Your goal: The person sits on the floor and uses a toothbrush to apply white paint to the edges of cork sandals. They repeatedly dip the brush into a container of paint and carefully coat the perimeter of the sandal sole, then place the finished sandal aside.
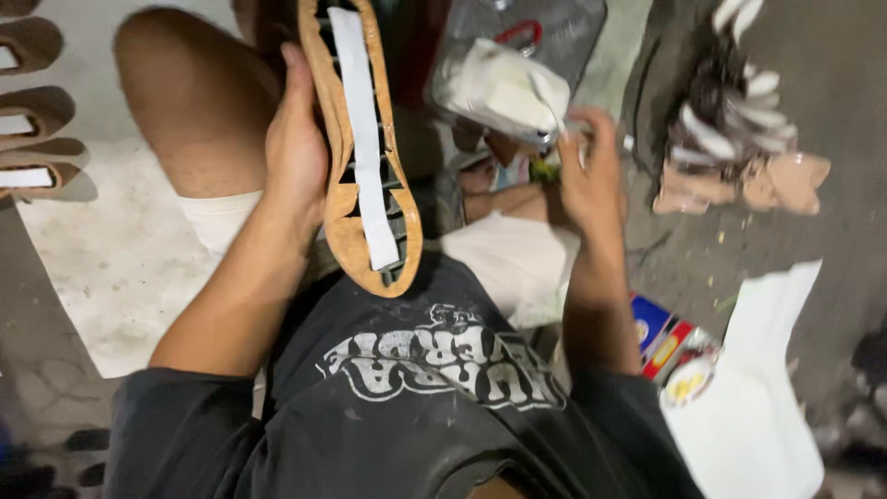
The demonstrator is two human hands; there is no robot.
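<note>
My left hand [296, 148] grips the edge of a tan, shoe-sole-shaped piece [344, 222] held upright over my lap; a long white strip [363, 139] runs down its middle over dark slots. My right hand [591, 171] is raised beside a clear plastic container of whitish paste [499, 88] and pinches a thin stick or brush [552, 106] whose tip reaches into the paste. I sit on the floor in a dark printed shirt and light shorts, with my left knee [185, 83] bent up.
More tan sole pieces with white strips [28, 120] lie in a row at the far left. A heap of sole pieces and white strips [739, 139] sits at the upper right. White paper [767, 388] and a colourful box [665, 342] lie by my right side.
</note>
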